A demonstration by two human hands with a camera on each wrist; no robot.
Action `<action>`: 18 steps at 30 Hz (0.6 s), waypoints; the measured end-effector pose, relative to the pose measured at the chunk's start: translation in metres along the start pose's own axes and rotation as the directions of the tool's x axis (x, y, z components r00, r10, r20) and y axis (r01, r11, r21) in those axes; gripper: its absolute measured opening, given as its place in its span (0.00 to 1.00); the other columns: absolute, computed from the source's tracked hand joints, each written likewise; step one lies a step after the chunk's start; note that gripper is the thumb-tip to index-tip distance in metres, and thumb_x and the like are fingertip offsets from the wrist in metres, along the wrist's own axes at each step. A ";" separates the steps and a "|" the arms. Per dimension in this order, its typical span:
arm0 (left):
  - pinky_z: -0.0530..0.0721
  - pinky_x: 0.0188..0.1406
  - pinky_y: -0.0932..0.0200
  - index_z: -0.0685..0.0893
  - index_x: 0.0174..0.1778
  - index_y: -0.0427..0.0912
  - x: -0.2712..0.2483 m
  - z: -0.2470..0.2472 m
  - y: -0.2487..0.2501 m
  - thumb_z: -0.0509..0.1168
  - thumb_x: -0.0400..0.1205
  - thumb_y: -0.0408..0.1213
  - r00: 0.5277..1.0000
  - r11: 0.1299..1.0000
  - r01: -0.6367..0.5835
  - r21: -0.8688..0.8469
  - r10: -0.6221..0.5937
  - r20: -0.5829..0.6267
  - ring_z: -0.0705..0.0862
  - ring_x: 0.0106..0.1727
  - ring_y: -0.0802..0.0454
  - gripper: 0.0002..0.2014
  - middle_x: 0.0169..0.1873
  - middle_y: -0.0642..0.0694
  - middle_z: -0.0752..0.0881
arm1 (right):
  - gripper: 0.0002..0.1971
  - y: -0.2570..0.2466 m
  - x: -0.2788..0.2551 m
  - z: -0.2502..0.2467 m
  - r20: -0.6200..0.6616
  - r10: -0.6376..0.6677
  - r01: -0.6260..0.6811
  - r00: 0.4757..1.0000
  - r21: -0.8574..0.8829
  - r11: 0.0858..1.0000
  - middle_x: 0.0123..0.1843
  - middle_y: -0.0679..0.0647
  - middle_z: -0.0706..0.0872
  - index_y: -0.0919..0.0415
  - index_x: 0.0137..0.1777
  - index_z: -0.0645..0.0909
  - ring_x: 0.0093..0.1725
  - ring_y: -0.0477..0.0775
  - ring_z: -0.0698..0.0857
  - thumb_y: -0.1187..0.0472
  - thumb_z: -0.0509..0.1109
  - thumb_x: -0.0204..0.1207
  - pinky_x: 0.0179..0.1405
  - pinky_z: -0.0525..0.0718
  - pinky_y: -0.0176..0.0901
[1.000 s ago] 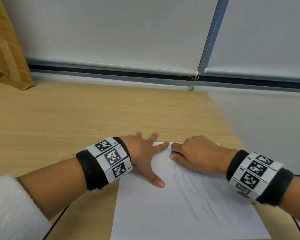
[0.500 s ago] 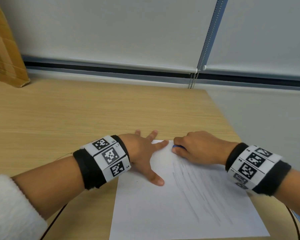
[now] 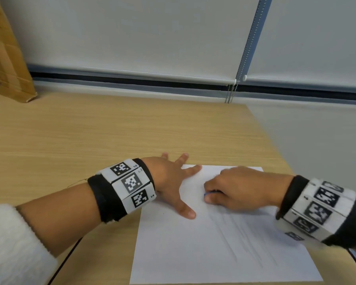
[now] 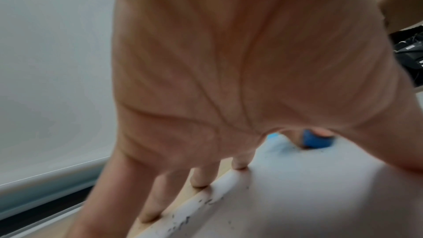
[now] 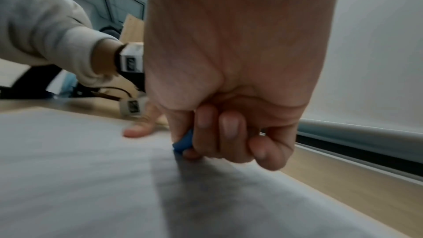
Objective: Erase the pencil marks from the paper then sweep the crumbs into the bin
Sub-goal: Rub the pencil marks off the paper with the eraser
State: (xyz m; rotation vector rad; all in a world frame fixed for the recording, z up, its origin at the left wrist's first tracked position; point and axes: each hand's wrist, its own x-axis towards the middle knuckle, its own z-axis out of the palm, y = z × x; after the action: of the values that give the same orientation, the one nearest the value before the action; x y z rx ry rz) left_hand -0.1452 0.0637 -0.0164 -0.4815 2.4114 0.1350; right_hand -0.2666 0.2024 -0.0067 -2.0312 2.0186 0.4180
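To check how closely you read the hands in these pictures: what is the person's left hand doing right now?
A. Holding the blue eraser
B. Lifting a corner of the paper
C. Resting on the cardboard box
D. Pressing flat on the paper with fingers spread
D: the left hand lies flat with fingers spread across the paper's top left corner, while the right hand has the blue eraser in its grip.

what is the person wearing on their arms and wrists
Each wrist carries a black band wrapped with white square-coded marker tags: left wristband, right wristband. A fluffy white sleeve covers the left forearm, and a thin black cable runs under it.
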 end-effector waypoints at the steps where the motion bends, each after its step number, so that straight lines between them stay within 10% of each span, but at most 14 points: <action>1: 0.55 0.77 0.29 0.27 0.77 0.71 0.000 0.000 0.000 0.67 0.63 0.77 1.000 1.000 -0.001 -0.002 0.001 0.005 0.32 0.82 0.30 0.61 0.80 0.58 0.24 | 0.15 0.006 0.004 -0.003 -0.016 0.040 -0.040 0.999 0.002 0.999 0.30 0.43 0.71 0.51 0.42 0.73 0.38 0.51 0.74 0.45 0.53 0.85 0.40 0.73 0.47; 18: 0.56 0.78 0.28 0.27 0.77 0.72 0.000 -0.001 -0.001 0.68 0.63 0.76 1.000 1.000 0.000 -0.013 0.000 0.021 0.30 0.82 0.31 0.61 0.79 0.59 0.23 | 0.21 0.007 -0.003 0.008 -0.023 -0.026 0.029 0.999 0.169 0.985 0.27 0.49 0.76 0.56 0.31 0.72 0.28 0.51 0.74 0.44 0.61 0.81 0.33 0.75 0.50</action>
State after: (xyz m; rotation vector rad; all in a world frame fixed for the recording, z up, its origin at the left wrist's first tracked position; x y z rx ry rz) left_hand -0.1452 0.0627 -0.0156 -0.4838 2.3914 0.1557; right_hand -0.2740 0.2083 -0.0124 -1.9652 1.9628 0.2124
